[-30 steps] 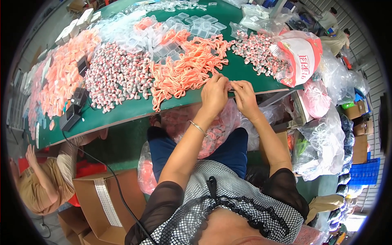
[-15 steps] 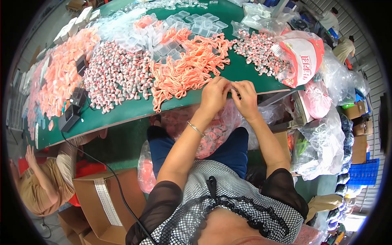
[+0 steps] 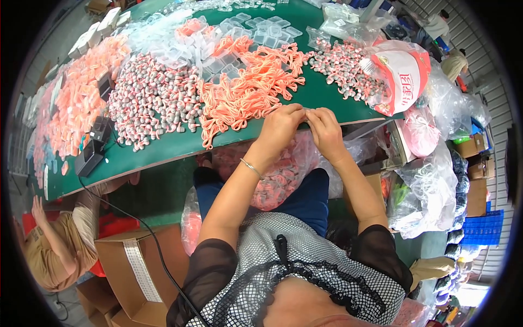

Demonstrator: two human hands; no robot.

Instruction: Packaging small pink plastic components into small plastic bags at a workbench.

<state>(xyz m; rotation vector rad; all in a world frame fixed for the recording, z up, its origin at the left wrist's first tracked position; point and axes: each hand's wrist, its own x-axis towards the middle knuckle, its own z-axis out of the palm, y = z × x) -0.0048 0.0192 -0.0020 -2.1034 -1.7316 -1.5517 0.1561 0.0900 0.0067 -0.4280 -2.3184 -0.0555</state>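
Note:
My left hand [image 3: 284, 124] and my right hand [image 3: 326, 129] meet over the near edge of the green table [image 3: 180, 148], fingertips pinched together. Whatever they hold between them is too small and too covered by fingers to name. Just left of my hands lies a heap of orange looped cords [image 3: 256, 82]. Further left spreads a pile of small grey-and-pink rounded pieces [image 3: 155, 98]. Beyond my right hand, a smaller scatter of such grey-and-pink pieces [image 3: 346, 68] spills beside a red-and-white plastic bag [image 3: 403, 76].
Clear plastic boxes [image 3: 269, 32] and orange flat pieces [image 3: 81, 103] cover the far and left table. A black box [image 3: 90, 158] with a cable sits at the left edge. Below are a cardboard box [image 3: 144, 272] and a bag of pink pieces [image 3: 278, 185]. A person [image 3: 60, 245] sits at left.
My hands stay joined at the table edge; the left wrist has shifted slightly left and the fingers have closed in a little. The piles look the same.

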